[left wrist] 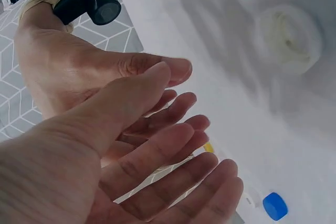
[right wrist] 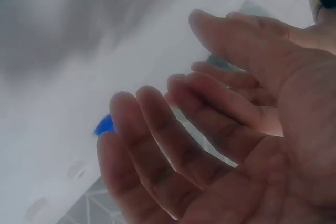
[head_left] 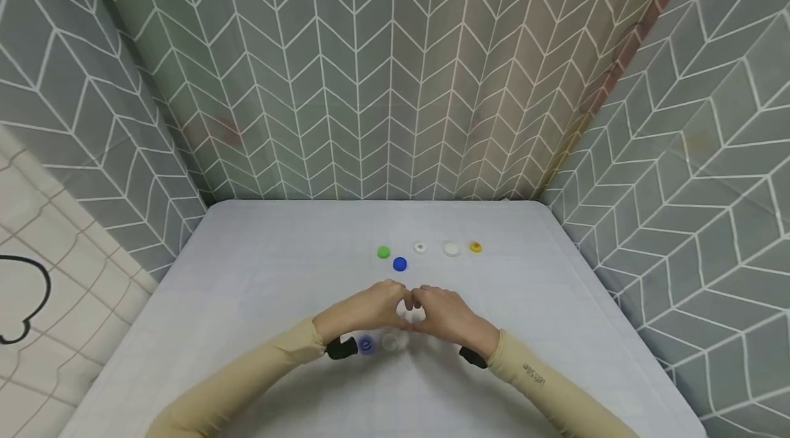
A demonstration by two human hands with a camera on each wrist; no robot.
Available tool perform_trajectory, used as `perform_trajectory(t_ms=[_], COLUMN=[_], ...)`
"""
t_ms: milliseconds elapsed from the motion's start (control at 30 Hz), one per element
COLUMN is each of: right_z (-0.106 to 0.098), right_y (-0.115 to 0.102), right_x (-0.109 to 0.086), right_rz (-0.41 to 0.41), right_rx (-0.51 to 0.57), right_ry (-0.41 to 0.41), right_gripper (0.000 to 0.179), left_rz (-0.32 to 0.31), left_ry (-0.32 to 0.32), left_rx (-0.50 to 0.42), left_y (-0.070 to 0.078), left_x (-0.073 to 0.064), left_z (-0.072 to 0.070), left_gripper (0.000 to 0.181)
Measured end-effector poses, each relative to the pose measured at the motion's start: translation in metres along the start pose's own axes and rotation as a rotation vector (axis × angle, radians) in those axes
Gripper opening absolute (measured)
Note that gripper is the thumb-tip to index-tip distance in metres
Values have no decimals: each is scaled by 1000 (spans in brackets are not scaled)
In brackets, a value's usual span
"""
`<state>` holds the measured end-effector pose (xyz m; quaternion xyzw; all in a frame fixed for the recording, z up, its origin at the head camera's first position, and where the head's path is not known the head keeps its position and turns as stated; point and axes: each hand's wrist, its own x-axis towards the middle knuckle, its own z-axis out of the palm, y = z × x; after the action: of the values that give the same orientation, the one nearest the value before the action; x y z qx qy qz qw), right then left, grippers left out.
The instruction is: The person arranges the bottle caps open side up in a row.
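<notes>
Above the table my left hand (head_left: 375, 306) and right hand (head_left: 449, 317) meet at the fingertips and thumbs. Between them the bent fingers and thumbs leave a small heart-shaped gap. Neither hand holds anything; in the wrist views the palms face each other with fingers spread and gently bent. A blue round cap (head_left: 400, 264) lies just beyond the fingertips. Nearer the body, beneath the left hand, are a translucent white round cap (head_left: 391, 340) and a purple-blue round cap (head_left: 366, 345). The white cap (left wrist: 291, 40) shows ring-like in the left wrist view.
Farther back on the white table (head_left: 259, 260) lie a green cap (head_left: 383, 252), a small white disc (head_left: 420, 247) with a dark mark, a white cap (head_left: 451, 249) and a yellow cap (head_left: 475, 247). Grey patterned curtains (head_left: 370, 81) stand behind and beside the table.
</notes>
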<state>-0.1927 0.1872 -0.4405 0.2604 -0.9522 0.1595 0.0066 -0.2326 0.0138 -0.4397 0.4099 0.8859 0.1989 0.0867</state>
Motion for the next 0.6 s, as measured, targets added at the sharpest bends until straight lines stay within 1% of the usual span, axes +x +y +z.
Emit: perform_trajectory(t_ms=[67, 167, 367, 500, 600], right_z=[-4, -10, -20, -24, -25], right_y=[6, 17, 49, 77, 97], right_x=[0, 1, 4, 7, 8], right_rz=[28, 93, 228, 278, 297], right_rx=[5, 10, 29, 72, 111], right_ry=[14, 36, 92, 140, 173], right_gripper=[29, 27, 26, 28, 31], left_rz=[0, -1, -3, -9, -38], left_ry=[-8, -22, -45, -38, -23], left_rx=[-3, -6, 14, 35, 51], left_y=[2, 7, 18, 20, 17], left_x=[9, 27, 73, 105, 127], left_z=[-2, -4, -3, -2, 1], left_gripper=[31, 32, 34, 38, 38])
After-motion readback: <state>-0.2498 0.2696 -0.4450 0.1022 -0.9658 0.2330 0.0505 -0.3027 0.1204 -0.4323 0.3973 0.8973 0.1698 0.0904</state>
